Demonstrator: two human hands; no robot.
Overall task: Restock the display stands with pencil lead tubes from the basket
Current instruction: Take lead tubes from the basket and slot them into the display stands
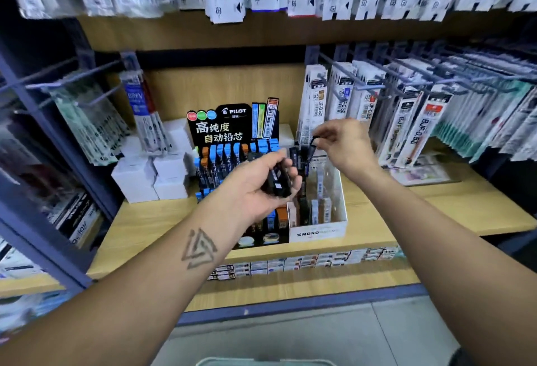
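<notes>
At the very bottom edge, the pale rim of the basket (pixel 247 361) peeks into view above the grey floor. Above it runs the wooden shelf (pixel 151 229), its front lip lined with small price labels (pixel 305 262).

The left hand (pixel 261 188) is raised palm-up over the shelf, fingers curled round a bunch of dark pencil lead tubes (pixel 277 178) lying across the palm. Its forearm carries a triangle tattoo (pixel 199 248).

Just beyond and to the right, the right hand (pixel 345 144) pinches a single black lead tube (pixel 313 142) between thumb and fingertips, held above the back end of the white MONO display stand (pixel 318 232). That stand holds a few tubes upright in its compartments.

Touching its left side is the black PILOT display stand (pixel 232 124), tiered with blue- and orange-capped tubes. White boxes (pixel 154 176) are stacked left of it. Hanging refill packs (pixel 412 121) fill the pegs behind and above.
</notes>
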